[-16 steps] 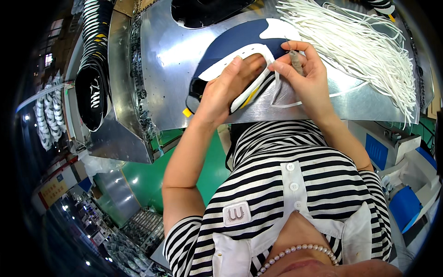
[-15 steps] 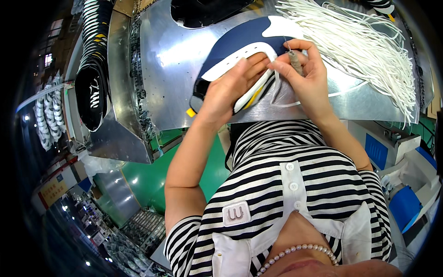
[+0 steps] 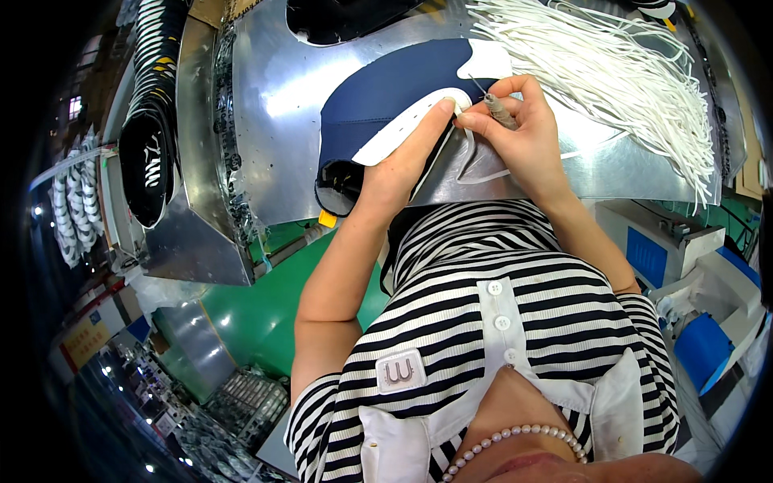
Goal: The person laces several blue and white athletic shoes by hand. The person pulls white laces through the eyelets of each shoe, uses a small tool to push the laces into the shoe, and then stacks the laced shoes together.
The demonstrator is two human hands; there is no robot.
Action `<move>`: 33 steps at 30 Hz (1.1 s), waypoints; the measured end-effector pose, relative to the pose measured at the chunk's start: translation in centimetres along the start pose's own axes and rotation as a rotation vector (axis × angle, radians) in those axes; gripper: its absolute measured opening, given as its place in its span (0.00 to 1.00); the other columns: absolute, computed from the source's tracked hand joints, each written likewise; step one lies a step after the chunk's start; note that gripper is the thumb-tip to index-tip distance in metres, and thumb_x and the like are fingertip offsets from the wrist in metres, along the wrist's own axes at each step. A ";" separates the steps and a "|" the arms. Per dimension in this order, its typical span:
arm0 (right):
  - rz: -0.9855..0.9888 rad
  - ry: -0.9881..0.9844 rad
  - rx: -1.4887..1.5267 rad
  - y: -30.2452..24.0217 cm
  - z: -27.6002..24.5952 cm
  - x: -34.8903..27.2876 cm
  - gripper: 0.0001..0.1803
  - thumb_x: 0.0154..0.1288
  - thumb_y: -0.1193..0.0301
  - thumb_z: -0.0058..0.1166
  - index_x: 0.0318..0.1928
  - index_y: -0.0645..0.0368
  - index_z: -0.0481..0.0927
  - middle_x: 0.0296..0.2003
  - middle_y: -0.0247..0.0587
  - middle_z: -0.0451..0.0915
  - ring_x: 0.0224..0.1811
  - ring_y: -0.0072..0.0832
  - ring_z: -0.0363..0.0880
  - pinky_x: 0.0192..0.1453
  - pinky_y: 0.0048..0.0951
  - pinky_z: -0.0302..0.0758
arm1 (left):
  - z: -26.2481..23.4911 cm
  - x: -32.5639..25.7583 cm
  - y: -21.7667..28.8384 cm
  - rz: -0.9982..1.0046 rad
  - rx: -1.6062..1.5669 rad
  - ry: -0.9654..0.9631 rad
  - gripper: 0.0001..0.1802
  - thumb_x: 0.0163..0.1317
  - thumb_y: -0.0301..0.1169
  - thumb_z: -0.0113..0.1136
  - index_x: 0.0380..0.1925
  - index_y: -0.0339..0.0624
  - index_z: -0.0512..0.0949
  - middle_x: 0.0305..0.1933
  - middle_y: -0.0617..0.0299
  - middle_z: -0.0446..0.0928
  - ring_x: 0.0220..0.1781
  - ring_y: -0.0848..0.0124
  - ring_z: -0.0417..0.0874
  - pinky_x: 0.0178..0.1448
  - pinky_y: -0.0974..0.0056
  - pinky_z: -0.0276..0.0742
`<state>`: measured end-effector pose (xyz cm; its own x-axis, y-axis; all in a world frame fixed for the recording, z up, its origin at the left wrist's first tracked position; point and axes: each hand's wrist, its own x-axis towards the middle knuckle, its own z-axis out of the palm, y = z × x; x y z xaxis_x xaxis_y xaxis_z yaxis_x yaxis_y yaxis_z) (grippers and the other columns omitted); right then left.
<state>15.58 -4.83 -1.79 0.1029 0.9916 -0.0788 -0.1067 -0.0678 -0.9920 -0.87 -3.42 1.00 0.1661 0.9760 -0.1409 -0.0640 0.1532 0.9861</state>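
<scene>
A navy and white shoe upper point(image 3: 366, 101) lies tilted on the metal bench top, its white eyelet strip point(image 3: 394, 135) facing up. My left hand point(image 3: 407, 161) is closed on it, thumb on the strip's end and the other fingers hidden beneath. Close by, my right hand point(image 3: 523, 133) holds a hooked-needle awl point(image 3: 501, 111) with a wrapped tan handle, its thin needle pointing up and left. The right thumb and fingertip meet at the strip's end, where a white shoelace point(image 3: 470, 149) hangs down and loops right; whether they pinch it is unclear.
A large bundle of white laces point(image 3: 612, 88) covers the right of the metal bench point(image 3: 274, 161). A black shoe piece point(image 3: 346, 18) lies at the far edge. On the left, a row of stacked shoe uppers point(image 3: 149, 161) stands beyond a raised metal edge. Blue-and-grey equipment point(image 3: 684, 298) is at lower right.
The shoe upper has rolled, showing more of its navy side. My left thumb has slid to the strip's end. The awl's needle now leans further left, and the right hand sits slightly lower.
</scene>
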 end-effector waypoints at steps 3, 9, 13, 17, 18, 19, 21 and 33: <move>-0.068 -0.055 -0.123 -0.6 -0.1 -0.4 0.21 0.58 0.71 0.68 0.46 0.64 0.70 0.34 0.41 0.85 0.37 0.23 0.82 0.41 0.23 0.77 | 0.0 -0.2 -0.1 0.007 0.010 0.044 0.09 0.64 0.29 0.65 0.41 0.35 0.83 0.39 0.64 0.83 0.38 0.78 0.82 0.42 0.71 0.76; -0.185 -0.187 -0.174 -1.7 -1.3 -1.0 0.10 0.70 0.75 0.55 0.46 0.66 0.72 0.36 0.41 0.84 0.38 0.22 0.81 0.41 0.22 0.76 | 0.0 -0.2 -0.3 0.013 -0.010 0.083 0.09 0.63 0.29 0.65 0.40 0.35 0.83 0.38 0.64 0.83 0.37 0.78 0.82 0.41 0.72 0.76; -0.118 -0.209 -0.211 -2.2 -1.4 -0.6 0.09 0.70 0.75 0.54 0.46 0.66 0.74 0.36 0.40 0.85 0.33 0.19 0.78 0.35 0.19 0.74 | 0.2 0.1 -0.4 0.028 -0.020 0.063 0.09 0.63 0.28 0.65 0.40 0.35 0.83 0.38 0.64 0.83 0.36 0.78 0.82 0.41 0.72 0.76; -0.067 -0.214 -0.247 -3.1 -1.5 0.0 0.09 0.69 0.74 0.54 0.46 0.65 0.74 0.33 0.38 0.85 0.28 0.18 0.77 0.32 0.19 0.72 | 0.3 0.1 -0.1 0.020 -0.004 0.067 0.09 0.64 0.28 0.64 0.40 0.34 0.83 0.38 0.64 0.83 0.37 0.78 0.82 0.41 0.72 0.76; -0.050 -0.228 -0.258 -3.3 -1.6 0.1 0.09 0.69 0.74 0.55 0.46 0.65 0.74 0.32 0.38 0.86 0.27 0.18 0.77 0.32 0.19 0.72 | 0.4 0.1 -0.1 0.034 0.047 0.071 0.09 0.64 0.28 0.64 0.40 0.34 0.83 0.38 0.64 0.84 0.37 0.77 0.82 0.41 0.72 0.76; -0.051 -0.212 -0.269 -3.4 -1.8 0.2 0.10 0.68 0.74 0.55 0.46 0.65 0.74 0.32 0.39 0.86 0.27 0.21 0.78 0.32 0.21 0.73 | 0.4 0.0 0.0 0.048 0.099 0.074 0.09 0.64 0.29 0.64 0.39 0.34 0.83 0.38 0.64 0.84 0.37 0.77 0.82 0.41 0.71 0.76; -0.078 -0.221 -0.269 -3.3 -1.9 0.4 0.10 0.67 0.74 0.55 0.45 0.65 0.73 0.31 0.42 0.86 0.25 0.26 0.79 0.32 0.24 0.74 | 0.5 -0.2 0.0 0.227 0.263 0.064 0.09 0.65 0.29 0.63 0.40 0.34 0.83 0.38 0.61 0.84 0.37 0.74 0.84 0.42 0.70 0.77; -0.046 -0.399 -0.809 -6.9 -2.1 1.4 0.10 0.69 0.75 0.50 0.48 0.63 0.76 0.26 0.40 0.79 0.29 0.24 0.78 0.36 0.27 0.74 | -1.3 -1.5 -0.8 -0.096 0.219 0.040 0.19 0.70 0.39 0.56 0.46 0.32 0.81 0.44 0.58 0.83 0.45 0.72 0.83 0.52 0.66 0.77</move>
<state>18.53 -3.17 4.72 -0.2772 0.9495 -0.1472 0.6326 0.0651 -0.7717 -2.34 -4.80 0.27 0.1220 0.9645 -0.2344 0.1660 0.2130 0.9628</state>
